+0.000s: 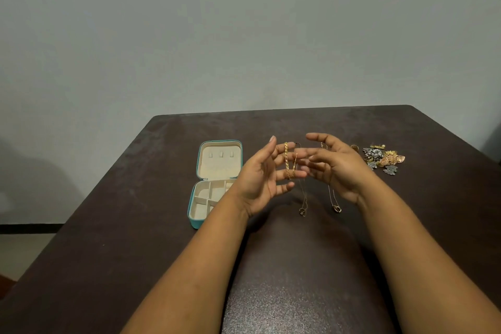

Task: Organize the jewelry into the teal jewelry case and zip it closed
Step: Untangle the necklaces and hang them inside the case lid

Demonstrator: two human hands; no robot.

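While both forearms reach in from the bottom edge over a dark brown table point(298, 293), the person's left hand point(260, 179) and right hand point(339, 171) are raised above the tabletop, palms turned toward each other and fingers spread and relaxed, holding nothing. The fingertips of the two hands come close together but it cannot be told whether they touch. Seen between and behind the left fingers, a thick gold chain bracelet point(288, 161) lies on the table, and whether a finger touches it cannot be told. Below the hands, two thin necklaces run toward the person: a left necklace point(303, 210) ending in a small ring-shaped pendant, and a right necklace point(336, 207) ending in a looped pendant, the pair lying side by side and apart. To the left of the left hand, the teal jewelry case point(202, 160) lies unzipped and folded flat open, its cream lid panel with three small tabs at the far side and its cream divided tray at the near side, partly hidden by the left wrist; the compartments in view hold nothing. Beyond the right hand, a heap of gold, silver and rose-coloured earrings and charms point(383, 158) sits near the table's right side, with a small gold ring point(354, 147) just beside it. A plain grey-green wall point(244, 22) rises behind the table.
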